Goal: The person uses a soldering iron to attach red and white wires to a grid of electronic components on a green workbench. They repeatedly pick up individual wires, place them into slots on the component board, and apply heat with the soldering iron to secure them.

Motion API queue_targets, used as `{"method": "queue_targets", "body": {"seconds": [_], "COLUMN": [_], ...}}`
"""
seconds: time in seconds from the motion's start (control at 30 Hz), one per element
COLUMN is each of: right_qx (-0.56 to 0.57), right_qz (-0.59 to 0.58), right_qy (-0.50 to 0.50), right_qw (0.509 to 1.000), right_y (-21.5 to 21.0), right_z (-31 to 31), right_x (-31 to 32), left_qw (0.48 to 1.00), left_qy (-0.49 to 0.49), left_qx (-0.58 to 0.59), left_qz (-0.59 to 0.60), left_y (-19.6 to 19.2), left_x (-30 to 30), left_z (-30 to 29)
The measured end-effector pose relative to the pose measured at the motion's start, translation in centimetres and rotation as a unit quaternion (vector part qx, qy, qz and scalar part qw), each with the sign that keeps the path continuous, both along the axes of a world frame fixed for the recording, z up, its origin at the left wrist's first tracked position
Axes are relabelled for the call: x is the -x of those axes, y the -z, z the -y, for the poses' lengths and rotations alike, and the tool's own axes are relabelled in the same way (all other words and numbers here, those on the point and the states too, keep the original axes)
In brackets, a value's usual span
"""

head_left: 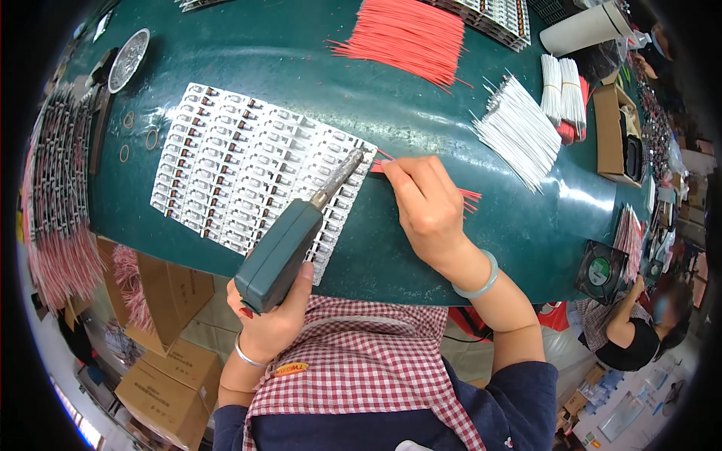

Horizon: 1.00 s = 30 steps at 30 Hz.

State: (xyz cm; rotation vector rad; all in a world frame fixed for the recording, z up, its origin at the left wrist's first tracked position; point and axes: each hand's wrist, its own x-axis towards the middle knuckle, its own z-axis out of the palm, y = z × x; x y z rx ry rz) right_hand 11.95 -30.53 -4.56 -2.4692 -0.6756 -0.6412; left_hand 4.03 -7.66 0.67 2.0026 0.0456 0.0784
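Note:
My left hand (pixel 269 319) grips the dark green handle of a soldering iron (pixel 289 240). Its metal tip points up and right to the right edge of a white panel of small circuit boards (pixel 241 169) on the dark green table (pixel 421 225). My right hand (pixel 429 207) rests on the table just right of the tip. It pinches thin red wires (pixel 380 167) by one end at the panel's edge; their other ends (pixel 470 197) stick out past the hand.
A fan of red wires (pixel 410 34) lies at the table's far side, with white wire bundles (pixel 519 128) to the right. A metal dish (pixel 128 60) sits far left, cardboard boxes (pixel 162 376) stand below. Another seated person (pixel 639 331) works at the lower right.

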Motion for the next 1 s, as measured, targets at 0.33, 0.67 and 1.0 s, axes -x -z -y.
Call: {"method": "queue_targets", "body": {"seconds": [0.33,0.67,1.0], "right_qx": [-0.010,0.019,0.010], "right_qz": [-0.012,-0.007,-0.007], "right_qy": [0.005,-0.008,0.007], "right_qw": [1.000,1.000,1.000], "right_y": [0.1,0.4,0.3], "right_z": [-0.5,-0.3,-0.7], "right_x": [-0.1,-0.1,-0.1], "left_qw": [0.999,0.999,1.000], "left_qy": [0.012,0.027,0.002], "left_qx": [0.036,0.006,-0.010], "left_qz": [-0.030,-0.035,0.011], "left_y": [-0.1,-0.6,0.0], "left_x": [-0.4,-0.8,0.4], "left_z": [0.3,0.4,-0.1]}}
